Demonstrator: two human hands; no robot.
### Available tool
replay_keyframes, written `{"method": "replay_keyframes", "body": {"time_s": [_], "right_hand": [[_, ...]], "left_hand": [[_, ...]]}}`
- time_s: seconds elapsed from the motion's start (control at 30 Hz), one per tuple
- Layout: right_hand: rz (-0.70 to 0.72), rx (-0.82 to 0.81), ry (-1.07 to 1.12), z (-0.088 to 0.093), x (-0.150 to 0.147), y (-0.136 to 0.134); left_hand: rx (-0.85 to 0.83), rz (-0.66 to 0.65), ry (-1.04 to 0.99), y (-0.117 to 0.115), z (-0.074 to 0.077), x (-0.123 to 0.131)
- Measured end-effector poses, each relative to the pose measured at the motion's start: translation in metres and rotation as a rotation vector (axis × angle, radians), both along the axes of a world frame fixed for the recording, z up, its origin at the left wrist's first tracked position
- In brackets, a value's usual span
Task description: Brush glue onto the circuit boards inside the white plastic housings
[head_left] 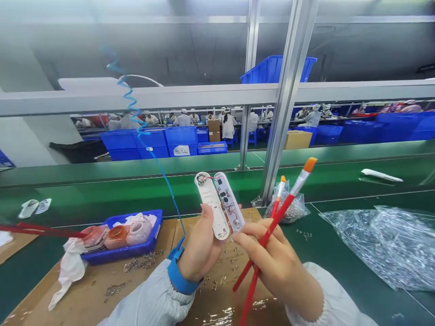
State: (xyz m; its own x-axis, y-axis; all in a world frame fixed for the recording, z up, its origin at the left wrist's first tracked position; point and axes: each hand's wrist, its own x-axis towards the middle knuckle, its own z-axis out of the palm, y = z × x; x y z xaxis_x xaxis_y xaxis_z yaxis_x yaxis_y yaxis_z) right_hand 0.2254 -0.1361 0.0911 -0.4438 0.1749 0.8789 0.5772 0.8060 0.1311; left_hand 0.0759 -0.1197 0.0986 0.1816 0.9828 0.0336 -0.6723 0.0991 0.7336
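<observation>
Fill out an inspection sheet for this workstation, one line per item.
Surface: brown cardboard on a green bench.
Job's things: white shell and circuit-board half, side by side; two red-handled brushes.
Clutter: loose metal pieces on the cardboard; jars in a blue tray; clear plastic at right.
Hands: left hand holds both halves; right hand grips both brushes, fingers at the circuit-board half's lower end.
Cables: blue cord to the left wrist strap; thin wires between the halves.
Surroundings: metal post; beyond, blue crates and seated people in white.
</observation>
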Motion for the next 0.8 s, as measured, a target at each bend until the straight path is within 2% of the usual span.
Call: {"method": "replay_keyframes", "body": {"time_s": [0.17,0.33,0.5,0.63,0.8], "right_hand": [[-0.045,0.019,-0.045,0.0,-0.009,0.006],[-0.065,-0.039,-0.096,-0.001,-0.01,0.01],[-0.039,-0.075,-0.122,-0.008,-0.014,0.012],[0.003,-0.065,-0.073,-0.014,-0.02,0.012],[0.108,-0.101,-0.023,-0.012,-0.018,0.008]], "left_hand": [[0.029,-0.044,-0.041,0.002,-0.01,0.006],[0.023,-0.011,-0.074,0.004,-0.014,0.005],[0.028,0.058,-0.119,0.004,-0.014,0.006],[0.001,0.048,-0.131,0.002,-0.013,0.006],[-0.024,0.079,-0.118,0.004,-0.013,0.003]]}}
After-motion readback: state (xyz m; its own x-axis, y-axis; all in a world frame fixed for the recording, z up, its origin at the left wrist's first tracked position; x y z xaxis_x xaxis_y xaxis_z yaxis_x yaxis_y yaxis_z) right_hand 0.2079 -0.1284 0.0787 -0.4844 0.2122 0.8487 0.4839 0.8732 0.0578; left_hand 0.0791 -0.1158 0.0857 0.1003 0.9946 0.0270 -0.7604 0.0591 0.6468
